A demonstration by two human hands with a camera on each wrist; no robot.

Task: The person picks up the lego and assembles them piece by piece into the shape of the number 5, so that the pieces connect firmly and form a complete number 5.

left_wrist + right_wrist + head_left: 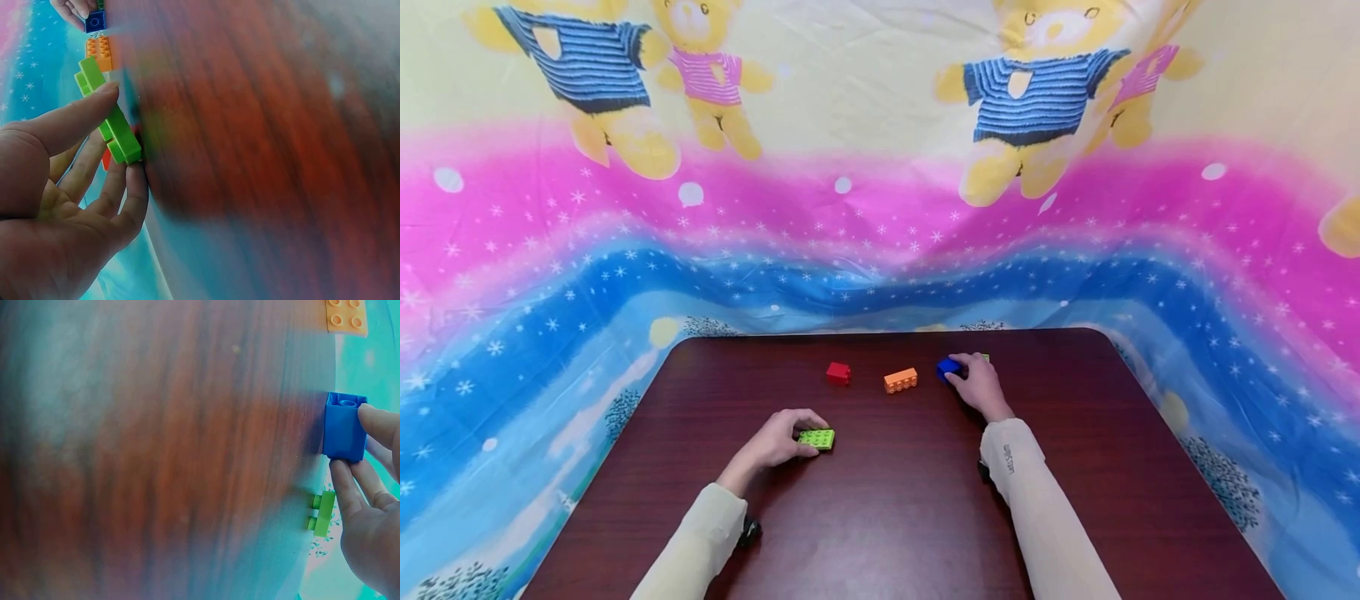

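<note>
My left hand pinches a flat lime-green toy building brick by its left end, low over the table, studs up. In the left wrist view the thumb lies on one side of this green brick and the fingertips on the other. Farther back on the right, my right hand grips a blue brick. The right wrist view shows the blue brick with its hollow end facing the orange brick, thumb and fingertips against it. A second green brick stands close by, mostly hidden behind the hand in the head view.
Between the hands, toward the back, lie a red brick and an orange brick. The dark wooden table has rounded back corners. A printed cloth with bears and snowflakes hangs around its back and sides.
</note>
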